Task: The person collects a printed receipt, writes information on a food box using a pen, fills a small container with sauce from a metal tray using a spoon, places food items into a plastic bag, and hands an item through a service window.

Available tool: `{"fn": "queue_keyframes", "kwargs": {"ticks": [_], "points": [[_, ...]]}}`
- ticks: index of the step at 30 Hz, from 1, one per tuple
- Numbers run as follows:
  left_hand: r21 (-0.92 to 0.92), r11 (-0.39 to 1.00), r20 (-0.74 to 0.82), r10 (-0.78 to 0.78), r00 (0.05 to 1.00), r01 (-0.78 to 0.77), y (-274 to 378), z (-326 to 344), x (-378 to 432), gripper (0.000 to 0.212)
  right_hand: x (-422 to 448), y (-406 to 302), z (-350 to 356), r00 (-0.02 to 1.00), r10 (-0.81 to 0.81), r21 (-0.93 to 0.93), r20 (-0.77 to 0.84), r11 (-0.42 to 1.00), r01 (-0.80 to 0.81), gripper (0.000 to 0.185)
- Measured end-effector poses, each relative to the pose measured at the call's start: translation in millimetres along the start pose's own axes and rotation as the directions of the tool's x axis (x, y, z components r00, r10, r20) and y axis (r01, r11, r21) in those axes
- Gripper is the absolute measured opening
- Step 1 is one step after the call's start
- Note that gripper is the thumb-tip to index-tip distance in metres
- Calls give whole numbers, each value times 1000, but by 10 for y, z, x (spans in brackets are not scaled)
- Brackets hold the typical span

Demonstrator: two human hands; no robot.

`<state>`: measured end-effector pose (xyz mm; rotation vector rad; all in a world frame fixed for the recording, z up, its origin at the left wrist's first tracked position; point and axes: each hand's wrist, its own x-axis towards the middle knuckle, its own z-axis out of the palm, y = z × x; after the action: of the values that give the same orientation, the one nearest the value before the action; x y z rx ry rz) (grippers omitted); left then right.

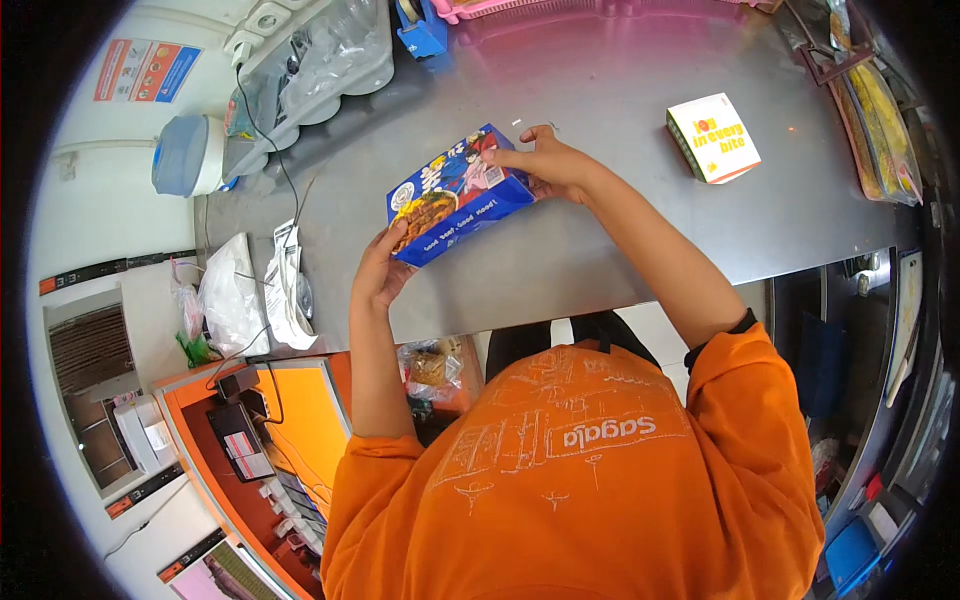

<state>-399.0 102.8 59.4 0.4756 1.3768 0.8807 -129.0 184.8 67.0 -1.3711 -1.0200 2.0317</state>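
Observation:
A blue printed cardboard food box (461,196), with a picture of a food bowl on its lid, is held tilted between both hands over the stainless steel counter (600,247). At the box's left end, my left hand (381,262) grips the corner, thumb on the lid and fingers partly hidden below. My right hand (559,166) holds the right end, its thumb on the lid and some fingers behind the edge. Further right on the counter stands a smaller white food box (715,138) with orange and yellow lettering and green sides, apart from both hands.
A blue tape dispenser (421,30) and a pink plastic basket (517,9) stand at the back. Left are a grey tray with plastic items (330,75), a black cable, a white plastic bag (234,300) and crumpled paper (285,300). Filled plastic bags (879,127) lie far right.

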Motion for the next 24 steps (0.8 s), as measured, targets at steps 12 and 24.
{"fn": "queue_keyframes", "kwargs": {"ticks": [12,24], "points": [[-24,971,46,-235,971,237,454,-251,149,52,426,-247,-190,971,182,-174,152,972,-155,88],[-82,922,143,-365,920,379,751,-151,190,62,32,-632,87,988,119,-377,97,923,-74,89]]}}
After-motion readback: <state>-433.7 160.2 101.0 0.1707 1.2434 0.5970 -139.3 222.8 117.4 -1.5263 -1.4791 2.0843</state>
